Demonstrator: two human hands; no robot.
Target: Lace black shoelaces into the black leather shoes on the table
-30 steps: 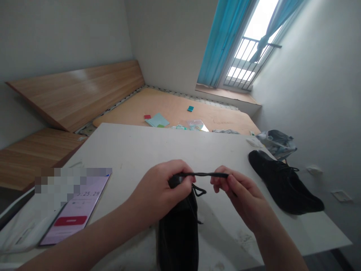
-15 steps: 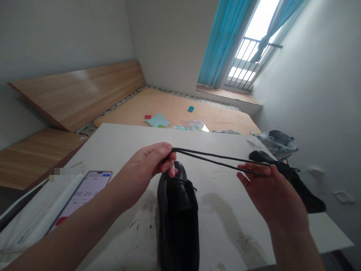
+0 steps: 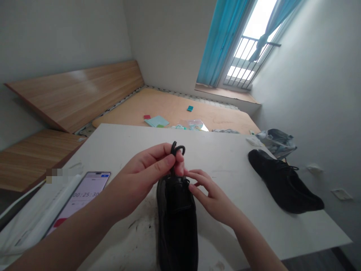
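A black leather shoe (image 3: 177,226) stands on the white table in front of me, its toe pointing away. Above the toe, my left hand (image 3: 158,165) pinches a black shoelace (image 3: 180,147) gathered into small loops that stick up past the fingertips. My right hand (image 3: 210,190) is at the right side of the shoe's lacing, thumb and fingers closing on a short bit of lace (image 3: 187,182) there. The fingers partly cover the shoe's toe and the upper lacing.
A second black shoe (image 3: 282,180), laced, lies at the table's (image 3: 225,150) right edge. A phone (image 3: 87,192) showing a timer and a white plastic package (image 3: 47,210) lie at the left. Behind the table is a bed (image 3: 220,113) with small items; a plastic bag (image 3: 279,141) stands beyond the right edge.
The lace stretched between both hands is now bunched into loops in my left hand. My right hand has let it go and moved left, down to the shoe's lacing.
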